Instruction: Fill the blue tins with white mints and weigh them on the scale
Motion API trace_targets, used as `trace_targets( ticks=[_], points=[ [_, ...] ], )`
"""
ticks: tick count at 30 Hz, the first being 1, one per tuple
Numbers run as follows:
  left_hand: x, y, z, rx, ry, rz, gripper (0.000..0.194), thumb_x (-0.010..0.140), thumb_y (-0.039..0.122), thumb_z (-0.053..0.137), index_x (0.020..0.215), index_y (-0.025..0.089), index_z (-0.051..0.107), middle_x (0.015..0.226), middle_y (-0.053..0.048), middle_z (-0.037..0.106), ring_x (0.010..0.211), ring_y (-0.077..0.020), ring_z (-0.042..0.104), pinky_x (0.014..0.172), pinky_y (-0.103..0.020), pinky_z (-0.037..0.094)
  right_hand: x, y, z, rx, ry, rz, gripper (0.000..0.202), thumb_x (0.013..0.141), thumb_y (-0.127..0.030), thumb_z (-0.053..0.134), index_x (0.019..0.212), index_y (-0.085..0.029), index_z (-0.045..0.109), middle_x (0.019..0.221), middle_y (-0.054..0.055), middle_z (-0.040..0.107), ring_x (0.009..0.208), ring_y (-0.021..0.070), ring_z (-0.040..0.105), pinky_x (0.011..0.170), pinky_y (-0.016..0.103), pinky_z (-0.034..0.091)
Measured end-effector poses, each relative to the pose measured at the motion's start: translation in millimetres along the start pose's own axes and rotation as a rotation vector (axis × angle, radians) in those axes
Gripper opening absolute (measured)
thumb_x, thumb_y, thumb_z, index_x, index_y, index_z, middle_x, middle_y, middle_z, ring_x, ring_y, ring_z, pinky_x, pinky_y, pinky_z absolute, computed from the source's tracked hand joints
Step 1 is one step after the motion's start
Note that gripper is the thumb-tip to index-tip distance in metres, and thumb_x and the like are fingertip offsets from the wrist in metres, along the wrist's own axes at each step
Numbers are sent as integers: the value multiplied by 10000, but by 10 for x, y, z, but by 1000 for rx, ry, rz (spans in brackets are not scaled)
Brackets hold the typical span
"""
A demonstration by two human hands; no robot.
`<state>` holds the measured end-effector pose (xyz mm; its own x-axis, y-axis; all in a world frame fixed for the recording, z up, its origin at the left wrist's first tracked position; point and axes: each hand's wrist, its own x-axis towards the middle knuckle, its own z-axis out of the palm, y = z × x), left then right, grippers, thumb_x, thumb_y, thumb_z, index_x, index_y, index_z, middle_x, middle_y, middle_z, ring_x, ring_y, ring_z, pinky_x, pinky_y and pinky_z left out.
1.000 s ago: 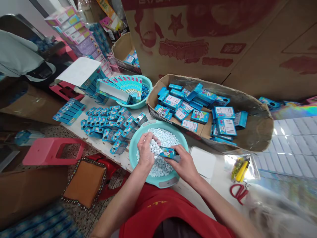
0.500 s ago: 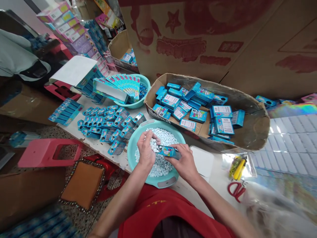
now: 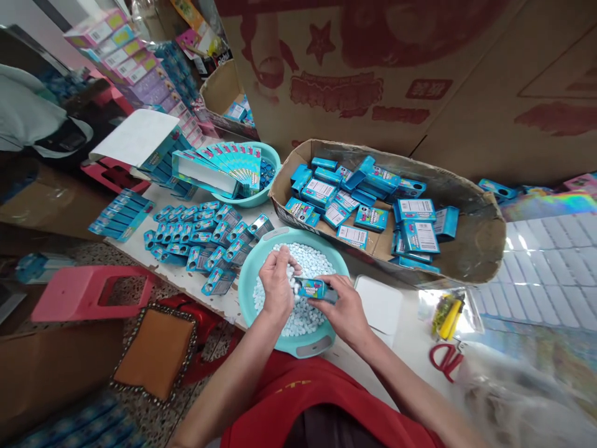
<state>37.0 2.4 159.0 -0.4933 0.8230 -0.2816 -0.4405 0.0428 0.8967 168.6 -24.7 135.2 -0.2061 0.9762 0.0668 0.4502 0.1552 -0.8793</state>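
Over a turquoise basin (image 3: pixel 249 274) full of small white candies (image 3: pixel 298 323), my right hand (image 3: pixel 342 305) grips a small blue candy box (image 3: pixel 311 288) printed with lettering. The box lies on its side, its end pointing left toward my other hand. My left hand (image 3: pixel 277 283) is cupped against that end, fingers curled, with a few white candies showing between the palm and the box. How many candies the palm holds is hidden.
A long cut-down carton (image 3: pixel 466 261) of blue boxes stands behind the basin. Left of it, several similar boxes (image 3: pixel 200 233) lie in rows, near a second basin (image 3: pixel 275 155) with fanned packaging. On the right are a white lid (image 3: pixel 380 302), red scissors (image 3: pixel 446 361) and a yellow cutter (image 3: pixel 450 317).
Candies heaped in my left hand have dwindled to a few by the box. The left fingers have closed in slightly, and the box remains in my right hand.
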Motion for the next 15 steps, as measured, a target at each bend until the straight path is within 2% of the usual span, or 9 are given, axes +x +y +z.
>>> trace_targets(
  ticks=[5, 12, 15],
  points=[
    [36, -64, -9, 1, -26, -5, 370, 749, 447, 657, 595, 165, 473, 546, 37, 472, 473, -72, 476, 447, -187, 385, 8, 40, 28, 19, -1, 35, 263, 706, -266, 738, 945, -246, 632, 928, 35, 662, 919, 254, 556, 811, 388, 436],
    [-19, 66, -10, 14, -26, -44, 384, 737, 483, 663, 615, 168, 480, 516, 47, 459, 405, -49, 413, 357, -162, 290, -12, -15, 6, 86, -18, 87, 275, 702, -293, 741, 956, -253, 642, 940, 42, 661, 933, 261, 567, 829, 402, 438],
    [-22, 37, -21, 15, -51, -11, 404, 728, 488, 672, 598, 170, 459, 489, 58, 435, 384, -41, 388, 354, -160, 279, -37, 53, 38, 111, -15, 109, 278, 711, -321, 733, 965, -251, 642, 951, 48, 656, 933, 262, 568, 831, 400, 440]
  ],
)
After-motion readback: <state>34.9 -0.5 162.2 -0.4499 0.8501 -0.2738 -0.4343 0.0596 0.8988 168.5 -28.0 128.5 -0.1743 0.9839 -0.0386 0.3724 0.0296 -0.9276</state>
